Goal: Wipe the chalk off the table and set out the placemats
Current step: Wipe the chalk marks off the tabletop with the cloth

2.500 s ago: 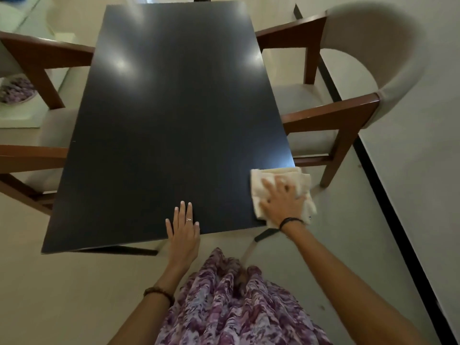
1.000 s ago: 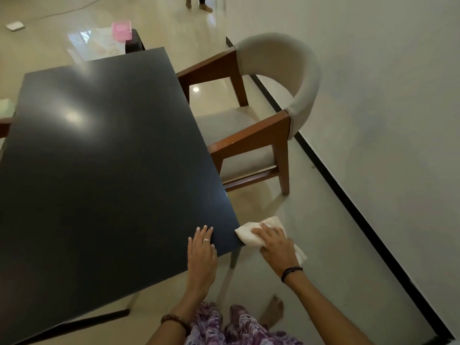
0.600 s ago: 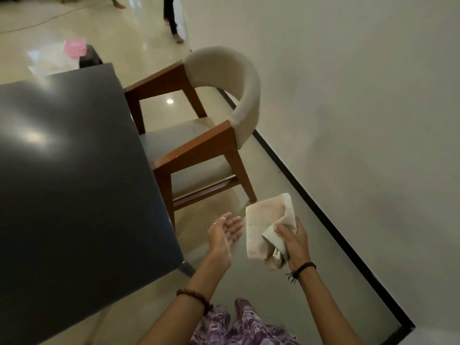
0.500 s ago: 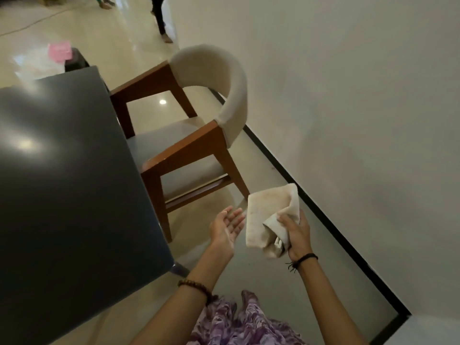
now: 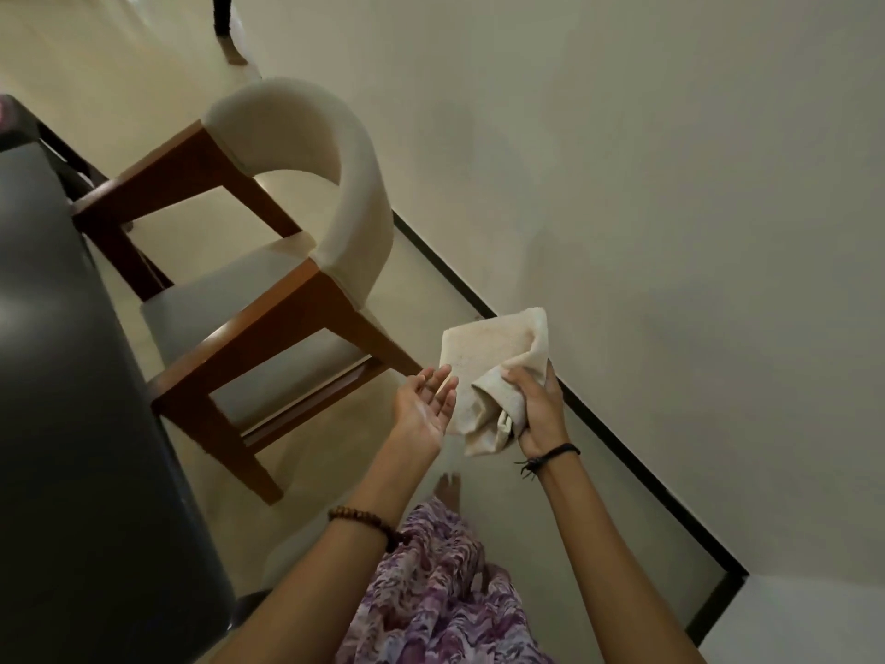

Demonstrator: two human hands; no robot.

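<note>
The dark table (image 5: 72, 424) fills the left edge of the view, its top glossy and without visible chalk. Off its near right corner, over the floor, my right hand (image 5: 538, 409) grips a bunched cream cloth (image 5: 488, 357) with brownish smudges on its upturned face. My left hand (image 5: 424, 404) is held palm up with relaxed fingers right beside the cloth, its fingertips close to the cloth's left edge. No placemats are in view.
A wooden armchair (image 5: 268, 289) with a cream curved back stands at the table's right side. A pale wall (image 5: 646, 184) with a black skirting strip runs along the right. A person's leg (image 5: 222, 21) shows at the top.
The cloth came off the table's near right corner and is now lifted in my right hand. My left hand left the table edge and turned palm up. The view swung right, away from the table.
</note>
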